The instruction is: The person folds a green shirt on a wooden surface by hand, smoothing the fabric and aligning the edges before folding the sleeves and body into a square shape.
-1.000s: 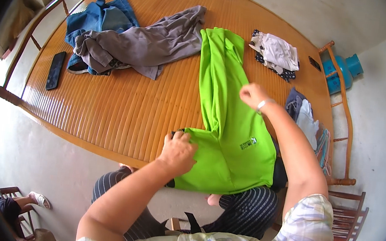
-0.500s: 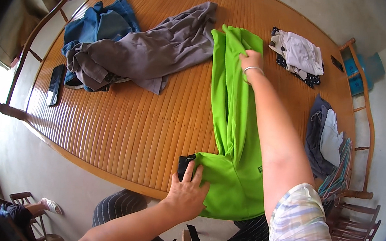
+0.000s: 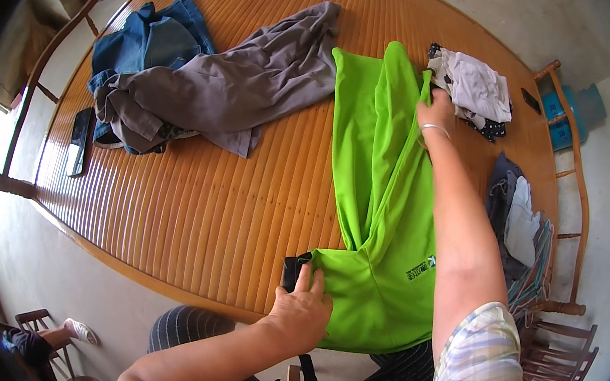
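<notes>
Farther right than half a second ago, the right hand (image 3: 437, 117) draws the green garment (image 3: 392, 200) wider at its far end; its fingertips are partly hidden but seem closed on the cloth's edge. The left hand (image 3: 303, 315) rests loosely, fingers spread, at the black trim (image 3: 293, 273). The green garment lies across the bed's (image 3: 205, 209) near edge, between grey clothing (image 3: 219, 83) and a pale folded pile (image 3: 477, 84).

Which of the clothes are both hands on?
The bright green garment, the only green one: left hand at its near end, right hand gripping its right edge toward the far end.
</notes>
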Motion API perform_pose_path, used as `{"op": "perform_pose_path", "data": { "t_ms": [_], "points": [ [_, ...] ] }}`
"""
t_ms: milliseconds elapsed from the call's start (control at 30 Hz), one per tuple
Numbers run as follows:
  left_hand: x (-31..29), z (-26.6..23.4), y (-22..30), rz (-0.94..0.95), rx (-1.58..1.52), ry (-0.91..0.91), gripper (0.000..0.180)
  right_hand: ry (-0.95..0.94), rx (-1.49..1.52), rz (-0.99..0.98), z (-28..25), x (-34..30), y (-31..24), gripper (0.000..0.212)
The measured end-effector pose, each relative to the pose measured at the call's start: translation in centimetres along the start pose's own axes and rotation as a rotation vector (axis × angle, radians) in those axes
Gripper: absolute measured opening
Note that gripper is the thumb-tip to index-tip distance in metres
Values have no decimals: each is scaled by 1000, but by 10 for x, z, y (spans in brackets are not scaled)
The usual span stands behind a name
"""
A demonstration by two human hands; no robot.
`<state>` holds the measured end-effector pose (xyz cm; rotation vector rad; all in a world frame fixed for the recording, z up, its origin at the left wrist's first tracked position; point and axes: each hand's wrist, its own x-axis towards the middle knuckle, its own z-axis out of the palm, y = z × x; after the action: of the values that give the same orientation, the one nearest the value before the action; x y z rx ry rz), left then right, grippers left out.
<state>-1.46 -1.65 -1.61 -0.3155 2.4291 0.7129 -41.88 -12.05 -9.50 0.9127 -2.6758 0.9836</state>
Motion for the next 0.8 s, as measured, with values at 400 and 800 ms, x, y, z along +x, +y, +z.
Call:
{"op": "perform_pose_path", "data": {
  "t_ms": [400, 800],
  "points": [
    [-8, 14, -7, 72, 93, -8, 65, -410, -152, -203, 88, -18, -138, 22],
    [-8, 5, -16, 112, 39, -39, 63, -517, 1184, 315, 78, -10, -80, 36]
  ]
}}
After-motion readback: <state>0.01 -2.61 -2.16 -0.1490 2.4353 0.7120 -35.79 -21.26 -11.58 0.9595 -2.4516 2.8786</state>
